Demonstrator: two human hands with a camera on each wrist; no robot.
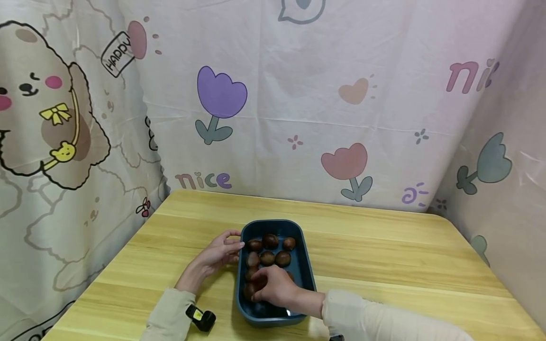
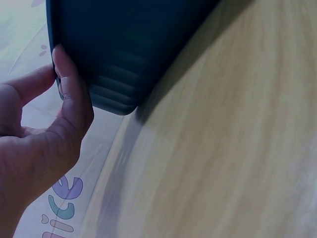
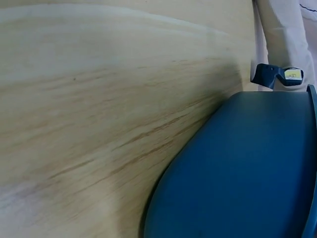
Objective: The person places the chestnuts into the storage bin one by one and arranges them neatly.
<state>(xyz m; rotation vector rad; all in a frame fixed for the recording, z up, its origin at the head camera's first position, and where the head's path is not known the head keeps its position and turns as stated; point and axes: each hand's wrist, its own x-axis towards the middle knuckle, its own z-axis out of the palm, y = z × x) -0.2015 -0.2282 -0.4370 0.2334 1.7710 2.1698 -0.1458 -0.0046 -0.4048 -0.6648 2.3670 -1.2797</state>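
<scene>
A dark blue rectangular tray (image 1: 308, 265) on the table holds several brown chestnuts (image 1: 267, 258), roughly in rows along its far and left parts. My left hand (image 1: 222, 252) grips the tray's left rim; in the left wrist view, the fingers of this left hand (image 2: 49, 124) pinch the rim near a corner. Inside the tray, toward the near left, my right hand (image 1: 278, 287) pinches a chestnut (image 1: 249, 291) between thumb and fingers. That hand hides some chestnuts beneath it and does not appear in the right wrist view, where the tray's outer wall (image 3: 237, 163) fills the lower right.
The light wood table (image 1: 384, 251) stretches out on both sides of the tray. Behind it hangs a printed cloth (image 1: 273, 94), with more cloth at the left and right. A black wrist camera (image 1: 202, 318) is strapped over the left sleeve, close to the tray's near left side.
</scene>
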